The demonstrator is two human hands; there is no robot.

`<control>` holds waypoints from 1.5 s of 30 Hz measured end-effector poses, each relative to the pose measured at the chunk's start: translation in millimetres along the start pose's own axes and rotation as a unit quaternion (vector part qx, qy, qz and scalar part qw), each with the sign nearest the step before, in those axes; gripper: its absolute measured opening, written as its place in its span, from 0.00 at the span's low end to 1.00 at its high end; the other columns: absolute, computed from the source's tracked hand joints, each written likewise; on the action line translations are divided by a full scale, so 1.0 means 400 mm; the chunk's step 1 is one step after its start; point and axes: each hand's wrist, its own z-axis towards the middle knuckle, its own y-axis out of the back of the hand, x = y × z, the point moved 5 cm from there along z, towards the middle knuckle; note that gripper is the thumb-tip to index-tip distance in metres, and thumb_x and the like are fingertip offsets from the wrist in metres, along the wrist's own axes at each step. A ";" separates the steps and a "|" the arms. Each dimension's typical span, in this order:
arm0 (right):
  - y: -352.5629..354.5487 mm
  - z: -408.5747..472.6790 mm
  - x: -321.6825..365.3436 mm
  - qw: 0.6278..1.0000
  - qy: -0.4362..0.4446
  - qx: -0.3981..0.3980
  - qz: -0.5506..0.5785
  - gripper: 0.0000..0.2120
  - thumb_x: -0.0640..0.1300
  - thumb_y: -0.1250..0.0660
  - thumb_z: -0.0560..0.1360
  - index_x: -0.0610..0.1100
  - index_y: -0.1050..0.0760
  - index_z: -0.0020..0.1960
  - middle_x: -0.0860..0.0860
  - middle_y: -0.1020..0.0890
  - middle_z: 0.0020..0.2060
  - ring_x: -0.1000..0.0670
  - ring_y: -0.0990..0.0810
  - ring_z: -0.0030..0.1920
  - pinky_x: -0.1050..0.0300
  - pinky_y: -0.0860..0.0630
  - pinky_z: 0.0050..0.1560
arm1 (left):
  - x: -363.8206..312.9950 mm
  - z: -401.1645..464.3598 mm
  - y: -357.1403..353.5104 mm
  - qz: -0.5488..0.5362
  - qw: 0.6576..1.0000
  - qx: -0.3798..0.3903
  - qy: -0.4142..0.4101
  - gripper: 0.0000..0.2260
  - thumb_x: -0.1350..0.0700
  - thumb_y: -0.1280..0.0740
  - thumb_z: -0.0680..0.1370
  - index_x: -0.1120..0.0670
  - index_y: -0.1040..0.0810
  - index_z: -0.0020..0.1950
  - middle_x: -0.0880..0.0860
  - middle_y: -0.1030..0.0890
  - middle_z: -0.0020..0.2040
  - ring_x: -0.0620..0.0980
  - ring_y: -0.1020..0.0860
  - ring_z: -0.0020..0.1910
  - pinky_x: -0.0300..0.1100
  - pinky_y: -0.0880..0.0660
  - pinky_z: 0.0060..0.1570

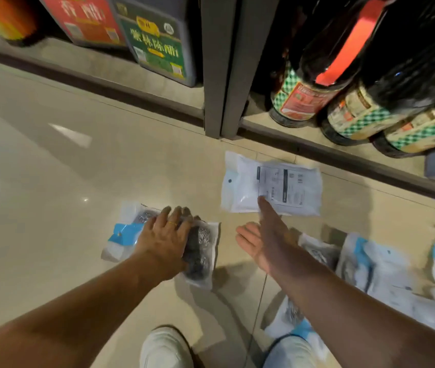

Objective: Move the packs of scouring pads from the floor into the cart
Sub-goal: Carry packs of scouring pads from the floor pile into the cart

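The left hand [167, 236] lies on a pack of steel scouring pads [163, 241] on the floor [51, 181], fingers bent over its far edge, gripping it. The right hand [260, 235] is released, fingers straight, its tips at the near edge of a label-up pack [272, 183] just beyond. More packs [370, 264] lie right of that hand. No cart is in view.

Risk: slick film may slip from a one-edge grip. The held pack's long axis runs near-right to far-left, blue header far-left; the label-up pack lies crosswise, header leftward.
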 end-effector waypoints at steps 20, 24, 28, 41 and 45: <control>0.045 0.080 0.089 0.995 0.059 0.007 0.080 0.12 0.42 0.34 0.84 0.43 0.21 0.66 0.44 0.11 0.47 0.44 0.14 0.51 0.42 0.15 0.51 | 0.116 -0.062 -0.044 -0.144 0.985 -0.016 0.093 0.28 0.34 0.30 0.76 0.49 0.32 0.67 0.50 0.24 0.60 0.50 0.23 0.55 0.47 0.23 0.57; 0.108 -0.053 0.053 0.995 0.073 0.051 -0.050 0.12 0.44 0.32 0.83 0.42 0.18 0.63 0.44 0.12 0.54 0.47 0.12 0.50 0.51 0.16 0.54 | 0.151 -0.215 -0.034 -0.282 0.949 -0.012 0.141 0.20 0.38 0.31 0.77 0.51 0.31 0.57 0.50 0.22 0.54 0.52 0.24 0.48 0.45 0.28 0.46; 0.147 -0.322 0.021 0.991 0.058 0.061 -0.107 0.15 0.40 0.25 0.75 0.46 0.15 0.61 0.45 0.12 0.56 0.43 0.14 0.58 0.44 0.21 0.64 | 0.174 -0.408 0.031 -0.485 0.854 -0.006 0.188 0.23 0.34 0.26 0.70 0.52 0.20 0.49 0.47 0.15 0.39 0.48 0.18 0.39 0.43 0.24 0.38; 0.207 -1.325 0.206 0.965 0.086 0.102 -0.227 0.16 0.36 0.28 0.74 0.47 0.19 0.60 0.54 0.14 0.53 0.50 0.20 0.59 0.51 0.30 0.60 | 0.068 -1.158 0.662 -0.725 0.661 -0.117 0.152 0.14 0.51 0.20 0.73 0.53 0.18 0.55 0.51 0.11 0.44 0.50 0.12 0.43 0.48 0.16 0.48; 0.232 -1.573 0.317 0.955 0.131 0.128 -0.233 0.25 0.37 0.29 0.68 0.45 0.18 0.65 0.43 0.11 0.55 0.39 0.13 0.57 0.36 0.19 0.63 | 0.008 -1.386 0.878 -0.737 0.653 -0.147 0.095 0.10 0.55 0.22 0.75 0.52 0.15 0.55 0.52 0.10 0.46 0.51 0.12 0.45 0.49 0.15 0.50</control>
